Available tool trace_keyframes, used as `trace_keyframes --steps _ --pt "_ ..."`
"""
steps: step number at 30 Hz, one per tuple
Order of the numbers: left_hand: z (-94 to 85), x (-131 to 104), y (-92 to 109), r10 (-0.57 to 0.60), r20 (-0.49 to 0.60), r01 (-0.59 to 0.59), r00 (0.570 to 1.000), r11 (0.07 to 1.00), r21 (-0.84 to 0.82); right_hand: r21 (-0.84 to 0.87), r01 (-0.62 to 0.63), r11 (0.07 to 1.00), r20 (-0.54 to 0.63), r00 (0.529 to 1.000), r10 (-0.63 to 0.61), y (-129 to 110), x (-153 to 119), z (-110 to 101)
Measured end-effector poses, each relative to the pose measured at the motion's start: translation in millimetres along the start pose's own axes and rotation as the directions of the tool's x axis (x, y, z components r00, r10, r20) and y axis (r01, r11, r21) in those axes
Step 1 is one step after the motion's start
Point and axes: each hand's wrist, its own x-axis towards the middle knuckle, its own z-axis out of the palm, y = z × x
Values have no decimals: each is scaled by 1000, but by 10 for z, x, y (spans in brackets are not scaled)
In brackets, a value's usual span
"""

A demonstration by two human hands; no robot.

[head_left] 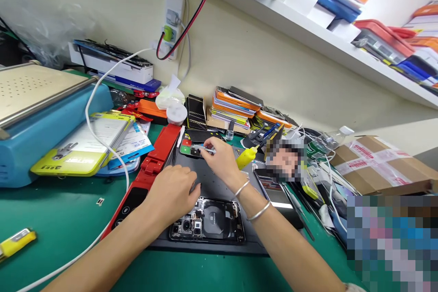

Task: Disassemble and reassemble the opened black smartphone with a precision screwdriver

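An opened phone [219,221] lies on the dark mat [253,247], its cameras and a round coil exposed. Just above its camera end is my left hand [173,191], fingers curled round a small dark thing that is mostly hidden. Farther back, my right hand [219,157], with two bangles on the wrist, pinches a thin pen-like tool [209,150]. The tool's tip is over a small case [186,147] with red and green squares. A yellow bottle [247,157] stands tilted just right of my right hand.
Left of the mat are a long red device [150,164], a white cable [89,123] and yellow packages [85,146]. Another phone [277,194] and tweezers lie at the right, near a cardboard box [383,164]. Stacked boxes [232,107] line the wall.
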Motion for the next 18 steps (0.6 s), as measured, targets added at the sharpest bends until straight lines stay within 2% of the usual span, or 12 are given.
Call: trace_keyframes --steps 7,12,18 --pt "-21 8 -8 -8 24 8 1000 1000 -17 14 -13 1000 17 1000 13 21 115 55" --pt "-22 10 -7 -12 38 13 999 999 -34 75 -43 996 -41 998 47 -14 114 4" --pt "-14 15 -12 -8 39 9 999 999 -42 163 9 987 -50 999 -1 -76 145 -23"
